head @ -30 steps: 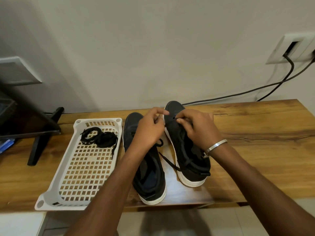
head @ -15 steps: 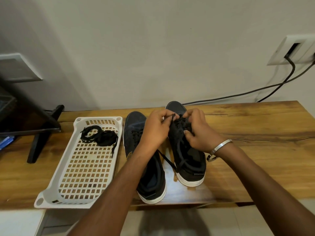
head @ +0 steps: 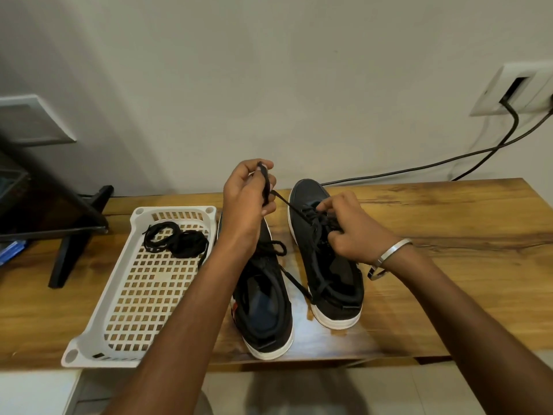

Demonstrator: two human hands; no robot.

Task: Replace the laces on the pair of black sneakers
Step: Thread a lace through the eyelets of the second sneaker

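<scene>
Fingers of the left hand pinch a black lace pulled taut up and left from the right sneaker. Right hand fingers curl round that sneaker's lacing. Both sneakers stand on the desk lengthwise, toes toward the wall, the left sneaker beside a white tray holding coiled laces.

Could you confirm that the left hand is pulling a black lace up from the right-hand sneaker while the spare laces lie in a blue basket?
Not quite: the basket is white, as the head view shows. The rest holds: the left hand pulls a black lace from the right-hand sneaker, spare laces inside.
</scene>
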